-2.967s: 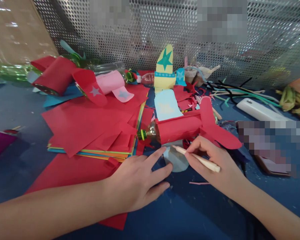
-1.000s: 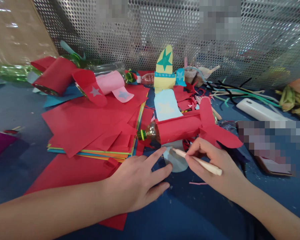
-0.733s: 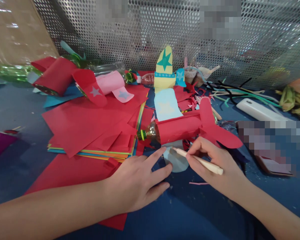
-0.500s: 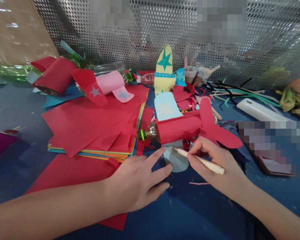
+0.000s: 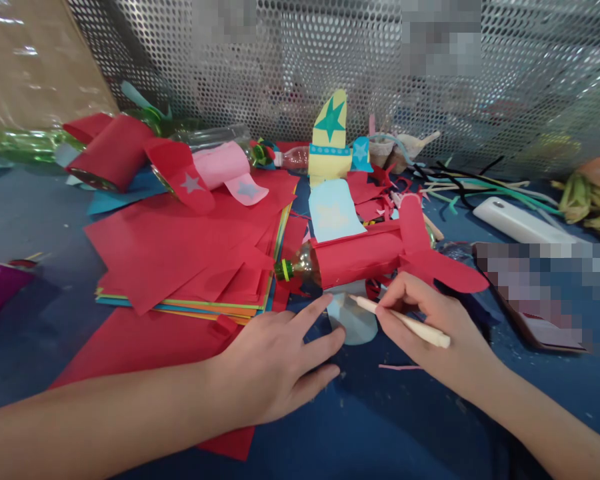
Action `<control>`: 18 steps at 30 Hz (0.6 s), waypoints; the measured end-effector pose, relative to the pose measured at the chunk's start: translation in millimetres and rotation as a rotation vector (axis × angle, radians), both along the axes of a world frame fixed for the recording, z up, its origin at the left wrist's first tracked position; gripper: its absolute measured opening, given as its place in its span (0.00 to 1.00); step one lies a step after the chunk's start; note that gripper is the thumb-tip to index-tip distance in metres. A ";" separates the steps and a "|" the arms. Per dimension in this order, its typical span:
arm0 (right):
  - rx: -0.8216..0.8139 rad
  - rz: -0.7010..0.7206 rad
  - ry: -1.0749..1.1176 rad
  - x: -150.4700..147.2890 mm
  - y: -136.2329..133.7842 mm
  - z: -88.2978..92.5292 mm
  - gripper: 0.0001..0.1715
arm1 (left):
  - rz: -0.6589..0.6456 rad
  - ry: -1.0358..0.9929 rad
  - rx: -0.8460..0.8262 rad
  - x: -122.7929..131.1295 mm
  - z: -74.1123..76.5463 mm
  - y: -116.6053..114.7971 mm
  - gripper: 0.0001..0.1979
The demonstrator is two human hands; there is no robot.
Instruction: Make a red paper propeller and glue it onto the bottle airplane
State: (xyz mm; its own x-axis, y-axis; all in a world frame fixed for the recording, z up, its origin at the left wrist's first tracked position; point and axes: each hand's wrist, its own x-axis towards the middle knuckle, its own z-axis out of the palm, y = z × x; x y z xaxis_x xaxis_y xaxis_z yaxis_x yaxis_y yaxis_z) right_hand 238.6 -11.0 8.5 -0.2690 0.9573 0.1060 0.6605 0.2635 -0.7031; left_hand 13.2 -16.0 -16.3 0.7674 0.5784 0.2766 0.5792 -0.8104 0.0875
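Note:
My right hand pinches a cream-coloured marker pen, its tip touching or very near the light-blue paper wing. That wing sticks out from a plastic bottle lying on its side, wrapped in red paper. A second pale-blue wing with a faint star stands up on the far side, and red fins are at the bottle's right end. My left hand lies with fingers spread, its index fingertip on the near wing's left edge.
Left of the bottle is a stack of coloured paper, mostly red. Behind stand more paper-covered bottles and a yellow paper piece with a star. Cords, a white handle-like object and a phone-like slab lie right. Metal mesh closes the back.
Almost nothing differs. The marker and my right hand have shifted very slightly at the near wing; my left hand stays in place.

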 end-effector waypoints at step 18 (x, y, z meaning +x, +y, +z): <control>-0.064 0.024 0.037 -0.5 1.3 -2.2 0.06 | 0.004 -0.001 -0.003 0.3 -1.5 -0.5 0.16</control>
State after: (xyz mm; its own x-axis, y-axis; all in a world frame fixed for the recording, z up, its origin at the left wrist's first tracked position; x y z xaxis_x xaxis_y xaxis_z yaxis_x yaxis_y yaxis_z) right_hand 238.1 -9.7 6.3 -0.2886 0.9558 0.0554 0.6277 0.2326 -0.7429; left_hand 13.6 -16.5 -17.8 0.7651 0.5819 0.2758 0.5820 -0.8082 0.0905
